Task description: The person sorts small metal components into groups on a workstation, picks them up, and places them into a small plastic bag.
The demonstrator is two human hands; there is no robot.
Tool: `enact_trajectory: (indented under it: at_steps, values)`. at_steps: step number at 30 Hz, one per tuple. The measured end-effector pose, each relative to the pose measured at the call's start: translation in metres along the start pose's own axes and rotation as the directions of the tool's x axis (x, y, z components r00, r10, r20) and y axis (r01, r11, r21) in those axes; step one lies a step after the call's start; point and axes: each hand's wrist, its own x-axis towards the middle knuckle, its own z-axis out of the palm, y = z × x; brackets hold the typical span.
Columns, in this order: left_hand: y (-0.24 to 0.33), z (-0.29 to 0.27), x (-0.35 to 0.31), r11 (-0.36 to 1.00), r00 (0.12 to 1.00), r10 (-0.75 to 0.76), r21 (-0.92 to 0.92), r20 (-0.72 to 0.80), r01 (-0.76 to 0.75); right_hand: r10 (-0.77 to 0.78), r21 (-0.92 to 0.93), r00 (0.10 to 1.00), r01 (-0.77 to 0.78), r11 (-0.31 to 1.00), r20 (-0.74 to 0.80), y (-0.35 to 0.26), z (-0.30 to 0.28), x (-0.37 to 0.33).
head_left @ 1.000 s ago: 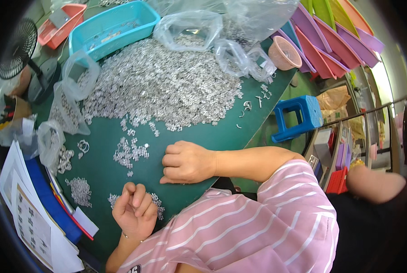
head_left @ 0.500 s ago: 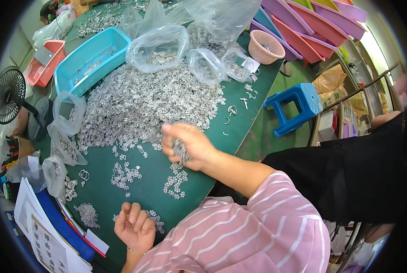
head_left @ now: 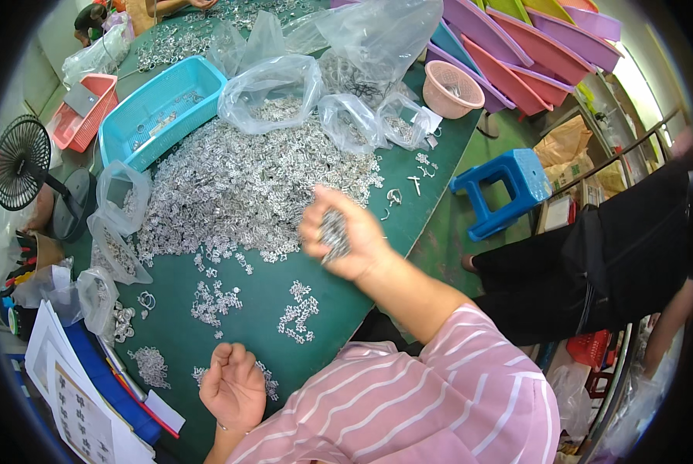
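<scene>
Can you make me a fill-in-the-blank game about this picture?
1. The hand holding a bunch of small silvery metal pieces is the person's ____ one.
2. The plastic stool beside the green table is coloured ____.
3. The pink shirt has ____ stripes.
4. The black desk fan is on the picture's ____ side.

Missing words: right; blue; white; left.

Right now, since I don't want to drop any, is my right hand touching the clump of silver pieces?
Touching. The head view shows the silver pieces bunched inside the curled right hand, against its fingers.
</scene>
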Motion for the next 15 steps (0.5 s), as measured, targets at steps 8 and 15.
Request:
enact_trajectory:
  at_steps: [8,15]
  values:
    - [-0.015,0.025,0.017,0.958,0.986,0.166,0.24,-0.026,-0.155,-0.189,-0.578,0.565,0.816,-0.016,0.803,0.132,0.034,-0.025]
    - [-0.021,0.029,0.032,0.991,0.997,0.025,0.13,-0.078,-0.015,-0.291,-0.366,0.282,0.883,-0.295,0.914,0.117,0.034,-0.027]
